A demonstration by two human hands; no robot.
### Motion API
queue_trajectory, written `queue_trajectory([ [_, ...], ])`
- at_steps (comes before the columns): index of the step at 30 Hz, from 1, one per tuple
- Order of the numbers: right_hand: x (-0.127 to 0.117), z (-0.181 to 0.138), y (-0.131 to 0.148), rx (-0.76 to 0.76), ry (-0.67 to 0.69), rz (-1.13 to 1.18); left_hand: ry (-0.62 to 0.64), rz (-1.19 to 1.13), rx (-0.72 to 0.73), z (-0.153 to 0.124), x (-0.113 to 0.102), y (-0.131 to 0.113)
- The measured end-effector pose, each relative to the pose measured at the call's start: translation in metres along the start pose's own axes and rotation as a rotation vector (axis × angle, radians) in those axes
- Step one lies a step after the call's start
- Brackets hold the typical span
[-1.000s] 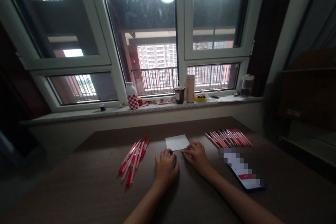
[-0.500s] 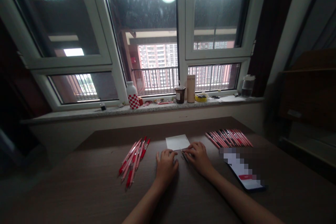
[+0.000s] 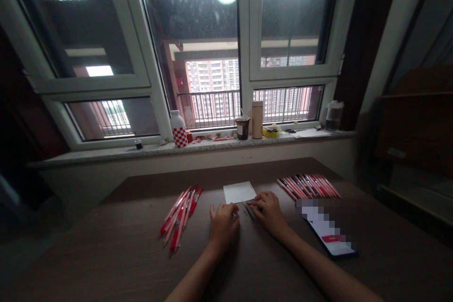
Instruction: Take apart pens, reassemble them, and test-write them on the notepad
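My right hand (image 3: 269, 212) is closed, its fingertips pinching a thin dark pen-like piece (image 3: 249, 210) just above the table. Left of it, my left hand (image 3: 223, 224) has its fingers curled in, with a small glint at the fingertips; what they hold is too small to make out. Just beyond both hands lies a white paper card (image 3: 238, 192). A loose pile of pink and red pens (image 3: 181, 214) is to the left of my left hand. On the right, a neat row of pink and black pens (image 3: 308, 186) lies side by side.
A phone (image 3: 331, 233) with a blurred screen lies right of my right forearm on the brown table (image 3: 116, 245). Behind, the windowsill (image 3: 155, 149) carries a checkered bottle (image 3: 179, 131), a dark cup (image 3: 242, 128), a tan flask (image 3: 257, 120) and yellow tape (image 3: 271, 132).
My left hand has drawn slightly back from the right hand, and its fingers curl in more. The right hand stays nearly in place.
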State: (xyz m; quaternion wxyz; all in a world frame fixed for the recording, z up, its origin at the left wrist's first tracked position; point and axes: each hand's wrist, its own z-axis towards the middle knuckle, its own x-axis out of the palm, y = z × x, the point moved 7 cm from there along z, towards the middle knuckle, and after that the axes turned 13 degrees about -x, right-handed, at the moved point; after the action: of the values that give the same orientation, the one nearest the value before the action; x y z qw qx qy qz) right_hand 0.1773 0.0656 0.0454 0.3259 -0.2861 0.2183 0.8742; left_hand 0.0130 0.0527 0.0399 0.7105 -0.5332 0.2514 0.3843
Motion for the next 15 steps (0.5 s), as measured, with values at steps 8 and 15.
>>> queue_trajectory([
  [8,0.004,-0.003,-0.009,0.033,0.032,0.022,-0.011,-0.041,-0.043,0.0,-0.004,0.002],
  [15,0.002,-0.005,-0.011,0.079,0.027,0.075,-0.007,-0.089,-0.066,0.0,-0.008,0.004],
])
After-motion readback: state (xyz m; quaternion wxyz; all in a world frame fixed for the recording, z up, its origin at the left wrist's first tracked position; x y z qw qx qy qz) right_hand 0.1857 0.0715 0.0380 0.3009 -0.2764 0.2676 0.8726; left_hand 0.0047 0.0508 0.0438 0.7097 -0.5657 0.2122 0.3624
